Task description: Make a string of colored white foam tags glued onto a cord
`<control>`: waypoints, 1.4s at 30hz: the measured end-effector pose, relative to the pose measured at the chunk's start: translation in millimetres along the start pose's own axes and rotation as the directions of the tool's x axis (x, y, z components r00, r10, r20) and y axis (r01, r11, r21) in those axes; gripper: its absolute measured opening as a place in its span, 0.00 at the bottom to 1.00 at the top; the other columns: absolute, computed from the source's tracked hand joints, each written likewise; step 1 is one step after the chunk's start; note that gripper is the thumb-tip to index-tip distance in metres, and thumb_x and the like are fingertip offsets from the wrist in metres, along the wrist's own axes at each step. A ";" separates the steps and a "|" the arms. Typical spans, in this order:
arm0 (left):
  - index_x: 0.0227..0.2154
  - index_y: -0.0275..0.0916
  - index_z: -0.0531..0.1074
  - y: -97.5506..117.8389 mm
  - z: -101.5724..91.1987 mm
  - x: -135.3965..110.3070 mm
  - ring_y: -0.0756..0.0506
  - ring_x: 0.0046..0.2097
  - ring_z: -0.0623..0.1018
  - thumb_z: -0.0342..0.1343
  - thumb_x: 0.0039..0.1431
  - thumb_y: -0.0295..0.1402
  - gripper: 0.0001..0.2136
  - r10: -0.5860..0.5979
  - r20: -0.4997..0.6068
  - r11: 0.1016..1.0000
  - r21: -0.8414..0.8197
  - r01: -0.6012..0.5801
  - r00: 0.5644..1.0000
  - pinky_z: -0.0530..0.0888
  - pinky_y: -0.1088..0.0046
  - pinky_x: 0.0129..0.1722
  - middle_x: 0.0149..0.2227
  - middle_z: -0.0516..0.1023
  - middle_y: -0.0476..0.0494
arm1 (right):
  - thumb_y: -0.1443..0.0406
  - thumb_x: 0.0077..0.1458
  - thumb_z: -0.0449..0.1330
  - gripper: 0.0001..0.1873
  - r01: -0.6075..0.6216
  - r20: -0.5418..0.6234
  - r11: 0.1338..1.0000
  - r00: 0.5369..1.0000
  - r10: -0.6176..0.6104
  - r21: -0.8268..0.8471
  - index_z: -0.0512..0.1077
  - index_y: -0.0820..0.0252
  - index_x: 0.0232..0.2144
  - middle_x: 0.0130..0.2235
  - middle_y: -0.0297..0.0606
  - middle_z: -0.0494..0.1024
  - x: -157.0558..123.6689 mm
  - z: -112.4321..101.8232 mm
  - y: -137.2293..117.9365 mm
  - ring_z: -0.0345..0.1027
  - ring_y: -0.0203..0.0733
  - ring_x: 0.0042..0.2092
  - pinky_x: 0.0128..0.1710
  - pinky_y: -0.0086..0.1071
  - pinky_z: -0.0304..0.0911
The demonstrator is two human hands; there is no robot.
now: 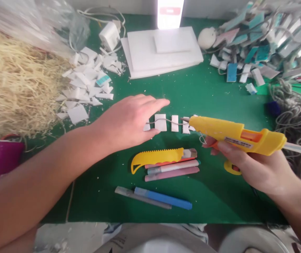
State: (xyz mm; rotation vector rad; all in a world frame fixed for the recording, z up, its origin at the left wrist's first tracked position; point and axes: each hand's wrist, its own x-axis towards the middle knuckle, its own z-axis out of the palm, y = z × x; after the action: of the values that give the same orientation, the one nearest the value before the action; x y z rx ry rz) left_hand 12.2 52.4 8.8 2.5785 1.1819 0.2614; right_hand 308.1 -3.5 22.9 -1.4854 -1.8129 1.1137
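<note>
My right hand is wrapped round a yellow hot glue gun, whose nozzle points left at a row of small white foam pieces joined by a thin grey cord on the green mat. My left hand hovers palm down at the left end of that row, fingers stretched out, thumb by the leftmost piece. It holds nothing that I can see.
A yellow utility knife, pink and grey pens and a blue pen lie near the front. White foam sheets lie at the back, foam scraps and straw at the left, finished pieces and grey rope at the right.
</note>
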 end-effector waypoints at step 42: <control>0.39 0.42 0.76 17.9 -28.4 -41.1 0.37 0.38 0.79 0.56 0.63 0.40 0.09 -0.120 -0.003 0.937 0.329 0.114 0.993 0.74 0.59 0.35 0.38 0.79 0.40 | 0.47 0.60 0.67 0.16 -0.008 -0.074 0.994 0.997 0.016 0.110 0.84 0.48 0.33 0.33 0.35 0.86 -2.2 0.4 27.0 0.81 0.42 0.32 0.30 0.29 0.77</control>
State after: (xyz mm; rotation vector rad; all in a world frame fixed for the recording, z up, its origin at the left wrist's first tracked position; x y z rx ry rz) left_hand -9.6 15.3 39.7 2.7647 1.4770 0.0151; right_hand 322.2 -4.3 -0.1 -1.4564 -1.6668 1.1293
